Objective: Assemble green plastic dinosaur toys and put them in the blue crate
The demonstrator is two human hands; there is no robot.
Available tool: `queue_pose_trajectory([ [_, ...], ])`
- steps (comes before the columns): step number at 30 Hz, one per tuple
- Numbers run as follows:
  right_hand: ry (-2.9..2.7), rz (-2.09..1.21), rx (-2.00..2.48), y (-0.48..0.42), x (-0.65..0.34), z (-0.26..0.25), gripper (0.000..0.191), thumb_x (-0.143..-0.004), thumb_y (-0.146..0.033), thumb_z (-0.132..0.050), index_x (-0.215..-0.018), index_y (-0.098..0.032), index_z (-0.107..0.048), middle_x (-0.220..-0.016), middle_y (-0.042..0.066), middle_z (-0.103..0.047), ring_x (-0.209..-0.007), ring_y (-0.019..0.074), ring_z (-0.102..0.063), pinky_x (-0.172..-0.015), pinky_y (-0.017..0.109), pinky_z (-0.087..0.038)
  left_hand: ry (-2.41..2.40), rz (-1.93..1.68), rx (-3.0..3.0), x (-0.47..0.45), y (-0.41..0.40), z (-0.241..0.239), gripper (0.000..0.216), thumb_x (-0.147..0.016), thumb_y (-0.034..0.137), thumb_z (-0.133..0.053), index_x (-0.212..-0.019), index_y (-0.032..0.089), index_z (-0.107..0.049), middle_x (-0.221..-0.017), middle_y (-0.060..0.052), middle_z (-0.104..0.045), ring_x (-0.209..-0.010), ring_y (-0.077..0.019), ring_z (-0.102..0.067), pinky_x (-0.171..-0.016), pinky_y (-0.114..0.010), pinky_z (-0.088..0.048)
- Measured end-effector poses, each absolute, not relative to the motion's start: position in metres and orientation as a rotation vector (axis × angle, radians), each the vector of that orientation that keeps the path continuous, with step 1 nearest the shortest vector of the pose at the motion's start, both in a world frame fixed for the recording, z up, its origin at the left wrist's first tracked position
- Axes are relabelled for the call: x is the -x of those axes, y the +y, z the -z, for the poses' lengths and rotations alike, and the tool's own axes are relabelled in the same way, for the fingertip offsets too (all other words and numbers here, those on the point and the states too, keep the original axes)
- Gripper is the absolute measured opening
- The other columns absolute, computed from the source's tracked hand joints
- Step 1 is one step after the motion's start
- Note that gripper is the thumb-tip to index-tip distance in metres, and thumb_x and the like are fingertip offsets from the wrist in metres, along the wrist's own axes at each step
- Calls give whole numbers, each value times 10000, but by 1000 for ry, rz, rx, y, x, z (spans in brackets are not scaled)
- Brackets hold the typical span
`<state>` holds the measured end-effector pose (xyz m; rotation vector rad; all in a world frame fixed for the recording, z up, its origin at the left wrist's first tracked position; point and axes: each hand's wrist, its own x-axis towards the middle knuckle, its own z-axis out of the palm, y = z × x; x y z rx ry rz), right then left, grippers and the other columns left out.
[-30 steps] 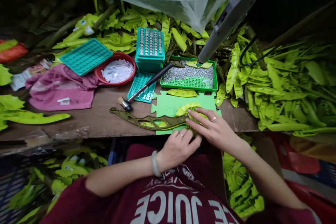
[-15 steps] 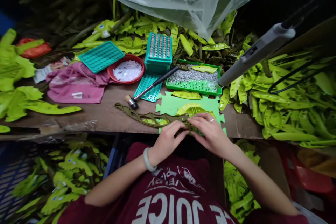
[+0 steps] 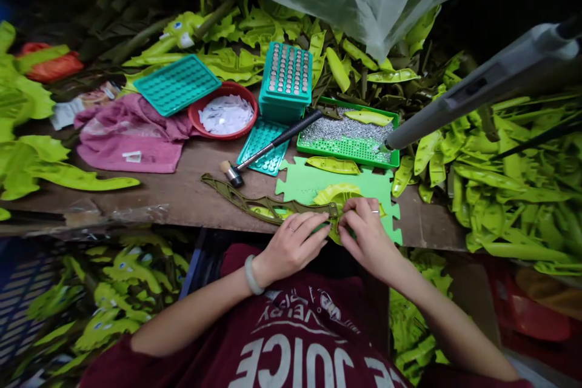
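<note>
A long olive-green plastic toy part (image 3: 254, 201) lies across the front of the brown table, its right end over a bright green foam mat (image 3: 313, 182). My left hand (image 3: 291, 245) pinches that right end, fingers curled on it. Just to its right, my right hand (image 3: 366, 236) has its fingers bent and pressed on the same end, where a lime-green plastic piece (image 3: 336, 194) lies under the part. The spot between the two hands is partly hidden by fingers.
A small hammer (image 3: 268, 148) lies behind the part. A green tray of tiny screws (image 3: 348, 148), a teal box of button cells (image 3: 286, 82), a red bowl of white discs (image 3: 225, 112), a pink cloth (image 3: 130, 139). Lime plastic parts (image 3: 500, 182) heaped right. A grey tool (image 3: 477, 94) hangs at right.
My hands have closed in on the right end of the olive part; the right hand went from lying flat to curled. The view swung left, so the hanging tool shifted right.
</note>
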<state>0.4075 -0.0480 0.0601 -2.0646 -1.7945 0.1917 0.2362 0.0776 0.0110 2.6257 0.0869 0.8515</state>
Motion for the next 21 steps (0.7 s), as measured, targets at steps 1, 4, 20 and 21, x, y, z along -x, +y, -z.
queue_pose_trajectory([
  [1, -1803, -208, 2071, -46, -408, -61, 118, -916, -98, -574, -881, -193, -513, -1047, 101, -535, -973, 251, -472, -883, 431, -454, 80, -845, -2633, -236, 79, -11, 263, -967, 165, -621, -1229, 142, -628, -1284, -130, -699, -1177, -237, -627, -976, -391, -542],
  [4, -1824, -232, 2085, -44, -412, -65, 138, -899, -84, -586, -860, -192, -509, -1026, 97, -531, -954, 248, -454, -853, 412, -463, 74, -842, -2657, -236, 80, -10, 280, -970, 171, -612, -1247, 136, -628, -1282, -133, -698, -1176, -240, -626, -971, -389, -532],
  [20, -2014, -365, 2040, -64, -447, -88, 164, -986, -216, -559, -1138, -174, -602, -1016, 100, -628, -941, 238, -561, -816, 399, -523, -194, -654, -2904, -241, 87, -22, 247, -976, 191, -621, -1196, 96, -681, -1361, -133, -653, -1241, -256, -594, -961, -397, -514],
  [21, -1995, -421, 2008, -66, -450, -91, 126, -993, -208, -549, -1099, -188, -615, -966, 79, -638, -902, 220, -579, -794, 377, -528, -270, -689, -2908, -241, 89, -23, 246, -983, 196, -614, -1192, 86, -683, -1336, -136, -666, -1240, -255, -601, -970, -395, -516],
])
